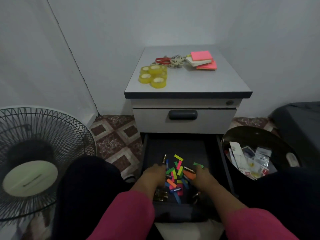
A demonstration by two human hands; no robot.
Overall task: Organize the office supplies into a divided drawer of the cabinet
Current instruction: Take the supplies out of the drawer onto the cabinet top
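Down in open drawer (180, 144): left hand (155, 174), right hand (203, 175) flanking coloured strips (176, 172), grasp on anything indiscernible.

- I see both hands, left (154, 174) and right (203, 175), reaching into the open bottom drawer (174, 146) among a pile of coloured paper strips (178, 170).
- At twelve o'clock, the cabinet top (207, 80) bears tape rolls (153, 74), red scissors (162, 60) and sticky notes (202, 59).
- A bin (251, 134) sits at three o'clock, a fan (34, 156) at nine.
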